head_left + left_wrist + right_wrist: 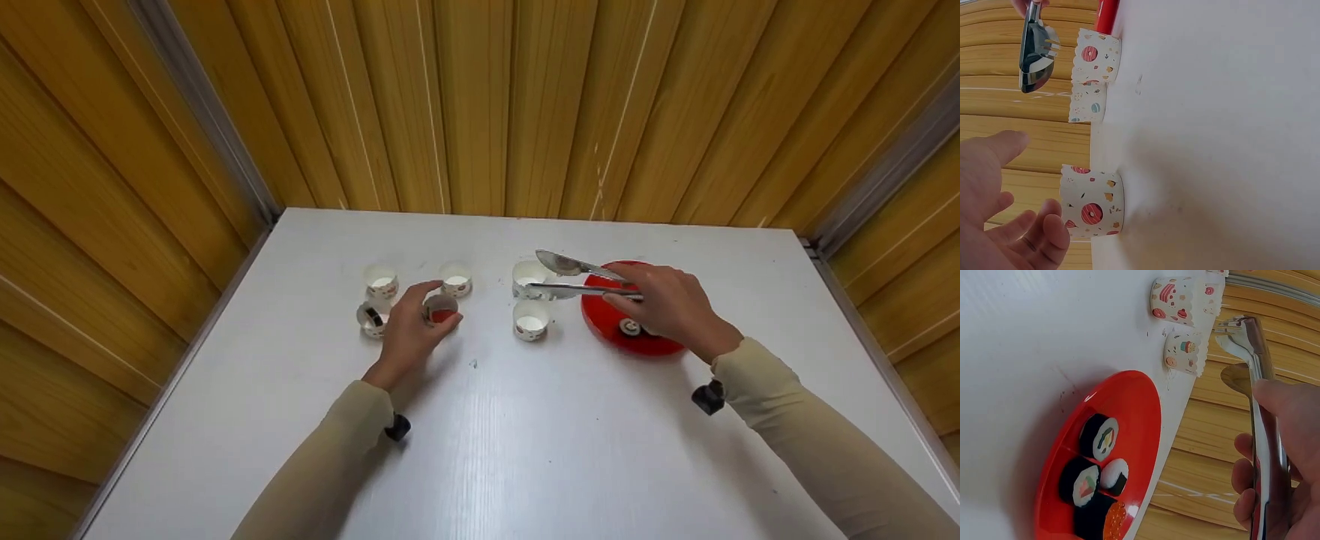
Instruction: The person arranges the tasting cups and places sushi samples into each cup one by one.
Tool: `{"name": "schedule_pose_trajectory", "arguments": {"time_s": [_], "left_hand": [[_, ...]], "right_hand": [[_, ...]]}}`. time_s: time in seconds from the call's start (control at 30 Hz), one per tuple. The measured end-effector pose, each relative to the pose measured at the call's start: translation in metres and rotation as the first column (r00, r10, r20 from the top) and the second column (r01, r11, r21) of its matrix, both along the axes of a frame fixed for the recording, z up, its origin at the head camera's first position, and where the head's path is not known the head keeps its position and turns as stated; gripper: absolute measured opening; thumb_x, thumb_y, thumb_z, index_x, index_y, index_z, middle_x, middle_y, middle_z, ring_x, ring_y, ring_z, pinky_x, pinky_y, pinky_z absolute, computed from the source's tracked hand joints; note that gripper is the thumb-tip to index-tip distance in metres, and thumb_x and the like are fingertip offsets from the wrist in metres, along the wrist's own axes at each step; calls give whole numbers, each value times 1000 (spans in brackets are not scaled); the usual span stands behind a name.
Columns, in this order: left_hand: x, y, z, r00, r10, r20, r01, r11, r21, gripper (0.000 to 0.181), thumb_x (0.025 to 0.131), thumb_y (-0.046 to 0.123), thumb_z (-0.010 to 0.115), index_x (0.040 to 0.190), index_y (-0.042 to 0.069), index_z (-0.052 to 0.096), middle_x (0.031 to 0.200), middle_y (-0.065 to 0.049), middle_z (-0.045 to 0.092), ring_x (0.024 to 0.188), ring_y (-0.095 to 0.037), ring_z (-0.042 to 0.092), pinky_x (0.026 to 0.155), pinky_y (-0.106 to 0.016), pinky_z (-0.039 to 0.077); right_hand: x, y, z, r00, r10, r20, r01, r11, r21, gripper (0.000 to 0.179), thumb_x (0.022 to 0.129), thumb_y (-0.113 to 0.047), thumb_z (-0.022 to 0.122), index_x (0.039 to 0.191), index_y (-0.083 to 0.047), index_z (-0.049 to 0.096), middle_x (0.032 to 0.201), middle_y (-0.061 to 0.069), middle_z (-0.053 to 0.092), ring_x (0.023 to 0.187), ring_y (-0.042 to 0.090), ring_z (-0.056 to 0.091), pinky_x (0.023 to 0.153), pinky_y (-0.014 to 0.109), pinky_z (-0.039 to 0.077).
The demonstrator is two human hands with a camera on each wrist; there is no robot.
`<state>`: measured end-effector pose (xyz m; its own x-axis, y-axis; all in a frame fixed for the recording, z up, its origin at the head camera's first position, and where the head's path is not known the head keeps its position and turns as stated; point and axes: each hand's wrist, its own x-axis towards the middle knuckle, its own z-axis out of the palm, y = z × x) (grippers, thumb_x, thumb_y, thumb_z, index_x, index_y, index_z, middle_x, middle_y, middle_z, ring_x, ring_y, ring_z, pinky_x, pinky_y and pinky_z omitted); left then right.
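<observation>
My left hand is spread over a small paper baking cup with something red inside. In the left wrist view its fingers are loosely bent beside the patterned cup, holding nothing. My right hand grips metal serving tongs, one arm spoon-shaped and the other forked. The tongs' parted, unloaded tips reach left over two paper cups. Below the right hand lies a red plate bearing toy sushi: a roll, another roll, a white rice ball and an orange roe-topped piece.
Left of my left hand a paper cup contains a dark-banded piece. Behind it stand another cup and a further cup. One cup sits between my hands, left of the plate. Wooden panel walls surround the white table.
</observation>
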<state>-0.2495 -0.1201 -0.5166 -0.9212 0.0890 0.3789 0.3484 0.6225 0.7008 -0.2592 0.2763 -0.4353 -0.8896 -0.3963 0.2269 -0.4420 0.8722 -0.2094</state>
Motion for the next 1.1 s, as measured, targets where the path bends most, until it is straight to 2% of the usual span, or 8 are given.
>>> {"name": "schedule_pose_trajectory", "arguments": {"time_s": [0.13,0.27,0.47,0.67,0.73,0.9,0.97,1.1], "left_hand": [[1,7,1,999,-46,-3,46,998,39,63,87,25,85,139,3,59,136,-14,64,126,-31,60,105,-45,48],[2,15,2,994,-108,25,105,990,99,59,88,23,84,138,5,59,129,-16,67,114,-34,68,96,-45,55],[2,29,3,992,-116,46,114,993,38,57,89,27,83,137,9,60,121,-11,71,88,-32,68,82,-45,55],[3,43,3,993,-119,27,120,992,-42,57,88,31,84,136,8,62,123,-10,70,68,-14,58,103,-49,35],[4,47,2,991,-125,55,127,991,-31,59,88,32,84,137,8,61,127,-10,68,69,-12,59,103,-46,37],[5,58,2,975,-151,162,151,988,7,66,89,34,83,143,7,56,140,-10,61,80,-21,64,74,-33,54],[4,63,2,970,-155,188,156,988,11,69,88,36,83,144,6,55,142,-9,60,84,-25,65,75,-33,55],[3,73,1,968,-150,202,155,988,-7,71,87,39,83,144,6,56,141,-9,61,113,-28,65,96,-39,53]], "right_hand": [[4,12,1,998,-37,53,37,999,14,48,93,-31,77,138,-20,65,106,9,75,87,29,66,70,50,58],[8,25,3,995,-55,87,54,998,14,49,92,-32,79,138,-19,65,107,10,76,92,32,67,74,54,58],[14,41,5,992,-73,102,69,997,40,49,92,-32,79,136,-15,66,111,14,75,93,33,66,74,54,57],[18,55,7,985,-90,147,81,995,66,53,93,-34,78,139,-11,64,115,17,73,95,33,65,75,53,57],[20,60,7,983,-98,157,87,993,73,53,93,-34,78,139,-11,64,114,17,73,95,33,64,75,53,56],[23,71,6,979,-110,170,96,991,89,54,93,-33,78,139,-10,64,113,18,73,97,33,64,74,53,57],[24,74,6,979,-110,173,96,991,88,53,92,-33,79,138,-9,65,112,17,73,95,32,65,73,52,57],[27,79,6,979,-104,176,88,992,96,49,92,-30,79,135,-9,67,108,15,75,90,30,65,69,49,55]]}}
